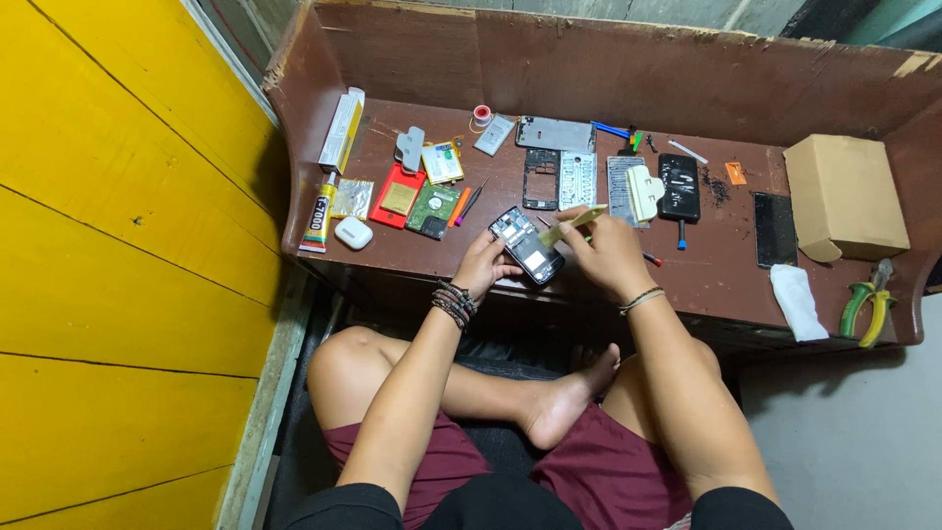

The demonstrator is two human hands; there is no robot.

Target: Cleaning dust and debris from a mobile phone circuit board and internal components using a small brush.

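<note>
Two hands work mid-frame at the brown bench edge (706,285): left hand (483,263) grips an opened black phone w/ bare internals (527,245); right hand (608,250) pinches a flat yellowish pry strip (572,224), tip near the phone's upper edge; prying step, I judge; next calls for steady, shallow leverage.

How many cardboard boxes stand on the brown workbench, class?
1: a cardboard box at the bench's far right end, beyond the right hand, above the pliers. None seems hidden.
</note>
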